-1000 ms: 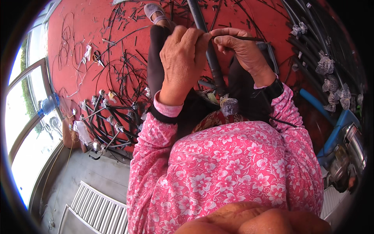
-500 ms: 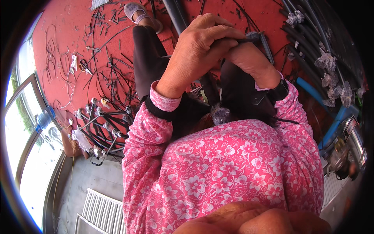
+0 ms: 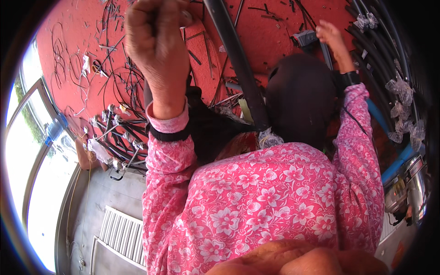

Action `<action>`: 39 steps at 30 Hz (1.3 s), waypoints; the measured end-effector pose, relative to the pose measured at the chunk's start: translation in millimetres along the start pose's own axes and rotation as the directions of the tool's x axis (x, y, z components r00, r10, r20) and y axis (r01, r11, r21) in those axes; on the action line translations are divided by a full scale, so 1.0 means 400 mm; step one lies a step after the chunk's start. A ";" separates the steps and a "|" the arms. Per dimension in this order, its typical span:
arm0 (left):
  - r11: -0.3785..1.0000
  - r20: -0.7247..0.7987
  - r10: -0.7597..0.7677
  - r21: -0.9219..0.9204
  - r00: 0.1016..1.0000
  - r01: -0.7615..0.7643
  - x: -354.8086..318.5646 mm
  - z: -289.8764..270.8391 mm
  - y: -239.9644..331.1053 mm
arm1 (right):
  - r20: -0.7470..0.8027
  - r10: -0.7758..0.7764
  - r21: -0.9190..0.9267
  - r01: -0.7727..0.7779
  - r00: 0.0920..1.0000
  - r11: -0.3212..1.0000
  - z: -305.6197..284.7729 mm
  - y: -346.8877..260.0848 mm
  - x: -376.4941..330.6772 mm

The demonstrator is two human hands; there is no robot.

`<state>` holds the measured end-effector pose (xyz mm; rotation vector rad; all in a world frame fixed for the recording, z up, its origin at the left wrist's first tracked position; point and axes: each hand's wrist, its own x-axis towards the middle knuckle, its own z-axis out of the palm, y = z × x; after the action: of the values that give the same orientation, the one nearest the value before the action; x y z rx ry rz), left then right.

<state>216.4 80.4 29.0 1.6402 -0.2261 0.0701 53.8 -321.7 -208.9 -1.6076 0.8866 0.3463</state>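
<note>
My left hand (image 3: 158, 43) is raised near the top edge, its fingers curled in and partly smeared by motion. Whatever they may hold is hidden. Between my legs a thick black tube (image 3: 238, 62) slants up past that hand, apart from it; clear plastic (image 3: 269, 138) wraps its near end. Over on the right, my right hand (image 3: 334, 42) has its fingers stretched and apart, with nothing seen in them. Just left of its fingertips a grey box-like object (image 3: 305, 38) lies on the red floor.
Black offcuts and thin strips (image 3: 133, 87) litter the red floor (image 3: 68, 34). Scissors (image 3: 97, 68) lie at the left. Plastic-capped tubes are bundled at the left (image 3: 121, 144) and far right (image 3: 385, 55). A blue tube (image 3: 396, 162) and a white slatted rack (image 3: 121, 233) stand nearer me.
My hands were together in front of me, over a dark piece. They have parted: the left went up and left, the right moved right. The thick tube and my right knee show more fully.
</note>
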 end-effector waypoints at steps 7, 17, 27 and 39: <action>0.986 -0.139 -0.142 0.071 0.980 0.153 0.006 -0.063 -0.104 | -0.259 0.026 -0.665 -0.197 0.966 0.720 0.115 0.381 -0.029; 0.577 0.322 -0.443 0.817 0.837 -0.009 -0.113 -0.067 -0.619 | -0.356 -0.063 -0.672 -0.209 0.932 0.711 0.137 0.395 -0.005; 0.690 0.322 -0.662 0.615 0.676 0.382 -0.382 -0.084 -0.901 | -0.344 0.085 -0.405 -0.230 0.935 0.885 -0.109 0.165 -0.063; 0.621 0.291 -0.685 0.712 0.668 0.327 -0.380 -0.025 -0.942 | 0.594 -0.166 -0.603 0.571 0.788 0.557 0.236 -0.102 0.027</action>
<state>139.6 131.3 -366.9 2.3017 -0.1307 -0.9047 113.1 -237.2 -210.7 -2.2948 -0.0867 0.8449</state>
